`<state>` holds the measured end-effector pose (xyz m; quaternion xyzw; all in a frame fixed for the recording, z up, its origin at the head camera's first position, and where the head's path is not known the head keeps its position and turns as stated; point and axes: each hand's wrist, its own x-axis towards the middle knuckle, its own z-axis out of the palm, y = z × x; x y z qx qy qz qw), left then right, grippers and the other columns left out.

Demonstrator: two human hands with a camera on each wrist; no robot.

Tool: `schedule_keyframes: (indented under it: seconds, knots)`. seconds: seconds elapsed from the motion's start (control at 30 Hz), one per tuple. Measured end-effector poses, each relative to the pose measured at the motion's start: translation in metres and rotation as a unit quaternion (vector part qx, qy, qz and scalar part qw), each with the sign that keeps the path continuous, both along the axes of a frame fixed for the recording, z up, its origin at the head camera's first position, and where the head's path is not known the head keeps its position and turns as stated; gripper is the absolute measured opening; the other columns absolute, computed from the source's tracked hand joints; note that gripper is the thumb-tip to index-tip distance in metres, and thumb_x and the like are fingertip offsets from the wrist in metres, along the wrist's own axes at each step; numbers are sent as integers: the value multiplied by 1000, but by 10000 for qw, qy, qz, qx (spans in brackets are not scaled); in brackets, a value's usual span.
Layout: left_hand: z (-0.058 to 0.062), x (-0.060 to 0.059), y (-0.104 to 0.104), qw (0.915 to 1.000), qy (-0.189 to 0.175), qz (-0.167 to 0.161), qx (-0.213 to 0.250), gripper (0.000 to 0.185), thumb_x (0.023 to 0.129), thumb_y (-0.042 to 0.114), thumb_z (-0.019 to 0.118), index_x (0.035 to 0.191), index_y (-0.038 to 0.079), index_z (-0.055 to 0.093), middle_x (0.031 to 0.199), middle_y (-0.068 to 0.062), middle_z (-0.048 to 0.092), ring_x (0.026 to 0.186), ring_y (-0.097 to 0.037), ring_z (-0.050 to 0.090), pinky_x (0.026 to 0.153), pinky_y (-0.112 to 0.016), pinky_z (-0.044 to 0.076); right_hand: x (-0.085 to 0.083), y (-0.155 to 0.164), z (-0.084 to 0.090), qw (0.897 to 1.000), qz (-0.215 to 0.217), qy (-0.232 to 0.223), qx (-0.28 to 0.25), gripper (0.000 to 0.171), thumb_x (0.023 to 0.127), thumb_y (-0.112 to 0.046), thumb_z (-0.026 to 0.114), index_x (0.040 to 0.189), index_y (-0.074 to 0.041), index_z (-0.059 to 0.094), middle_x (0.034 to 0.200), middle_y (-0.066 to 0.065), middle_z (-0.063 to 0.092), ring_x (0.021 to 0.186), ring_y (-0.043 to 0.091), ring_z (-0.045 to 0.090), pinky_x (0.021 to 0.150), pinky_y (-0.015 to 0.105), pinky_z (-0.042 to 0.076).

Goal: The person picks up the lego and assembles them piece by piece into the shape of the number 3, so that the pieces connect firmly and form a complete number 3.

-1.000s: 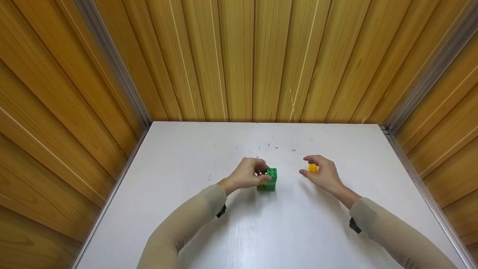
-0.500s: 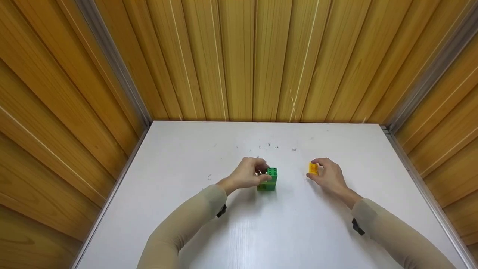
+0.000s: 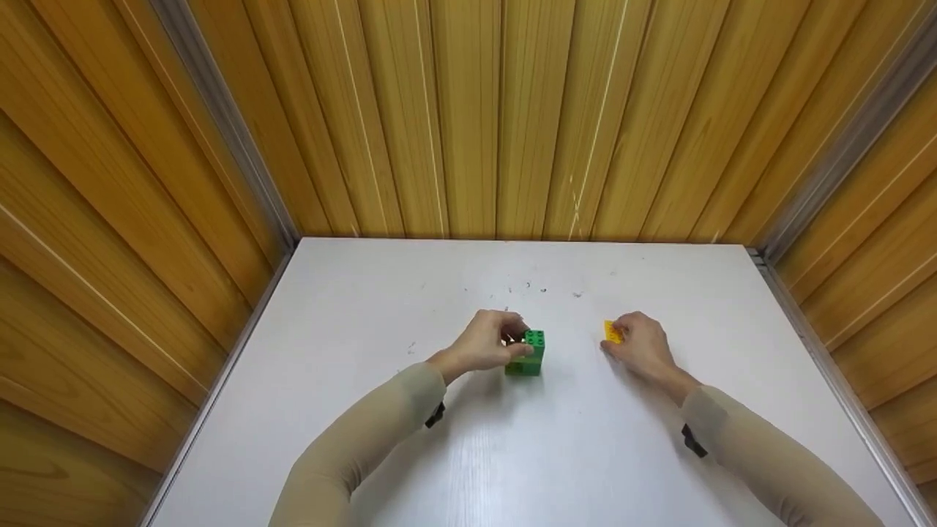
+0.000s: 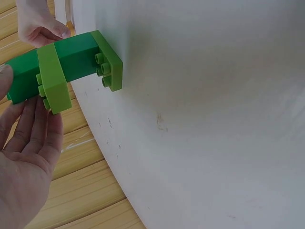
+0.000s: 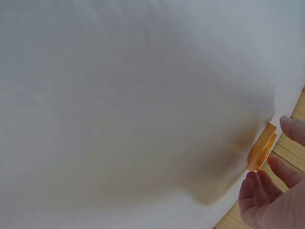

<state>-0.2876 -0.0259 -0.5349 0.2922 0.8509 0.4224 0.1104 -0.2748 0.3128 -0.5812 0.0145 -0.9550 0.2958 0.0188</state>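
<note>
In the head view my left hand [image 3: 483, 341] grips a stack of green toy building bricks [image 3: 533, 353] standing on the white table. The left wrist view shows the stack's dark green bricks [image 4: 76, 58] alternating with light green ones [image 4: 52, 76]; thumb and fingers hold its top end. My right hand [image 3: 643, 344] is at a flat yellow toy brick [image 3: 610, 333] to the right of the stack. In the right wrist view its fingers curl about the yellow brick [image 5: 261, 148], fingertips at the lower end and the thumb close to the upper end. The hand partly covers this brick in the head view.
The white table [image 3: 578, 454] carries small dark marks beyond the hands. Wood-patterned panels [image 3: 468, 117] rise behind it and at both sides, with grey metal posts [image 3: 219, 110] in the corners.
My right hand first moved right to the yellow brick, then its index finger came down over the brick from the far end. The left hand and the green stack stay in place.
</note>
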Motion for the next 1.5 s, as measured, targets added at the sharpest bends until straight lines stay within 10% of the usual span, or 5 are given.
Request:
schedule_keyframes:
  seconds: [1.5]
  knots:
    - [-1, 4, 1, 9999, 57, 137, 18, 29, 100, 24, 85, 126, 9, 83, 116, -5, 85, 100, -8, 73, 93, -27, 63, 4, 5, 4, 9991, -98, -257, -331, 44, 99, -17, 81, 138, 4, 75, 136, 27, 77, 118, 39, 74, 112, 58, 61]
